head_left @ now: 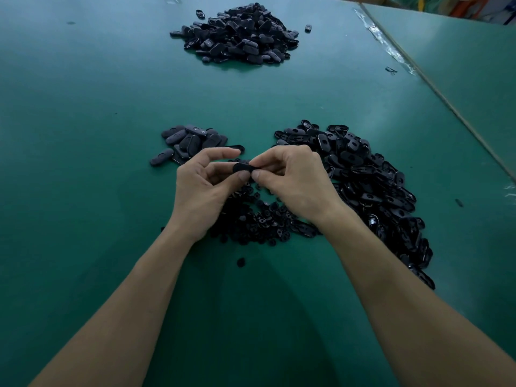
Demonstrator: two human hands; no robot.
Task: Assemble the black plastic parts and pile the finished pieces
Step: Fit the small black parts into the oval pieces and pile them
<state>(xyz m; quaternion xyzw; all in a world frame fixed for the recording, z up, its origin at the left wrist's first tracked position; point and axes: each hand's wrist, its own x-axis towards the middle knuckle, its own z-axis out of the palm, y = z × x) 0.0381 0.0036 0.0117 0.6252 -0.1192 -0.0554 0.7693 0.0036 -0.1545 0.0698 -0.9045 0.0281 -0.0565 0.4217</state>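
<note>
Both hands meet above the green table (83,135) and pinch one small black plastic part (242,167) between them. My left hand (203,188) holds its left end with thumb and fingers; my right hand (293,180) pinches its right end. Under the hands lies a heap of small black pieces (259,219). A long pile of black oval frames (371,185) stretches along the right. A small pile of closed oval pieces (190,142) sits just beyond my left hand. A large heap of similar black pieces (237,34) lies at the far middle.
A seam with clear tape (391,48) marks the table's right edge, with another green surface (460,65) beyond it. Stray black bits lie near the seam (391,70), at the right (459,202) and near my forearms (240,262).
</note>
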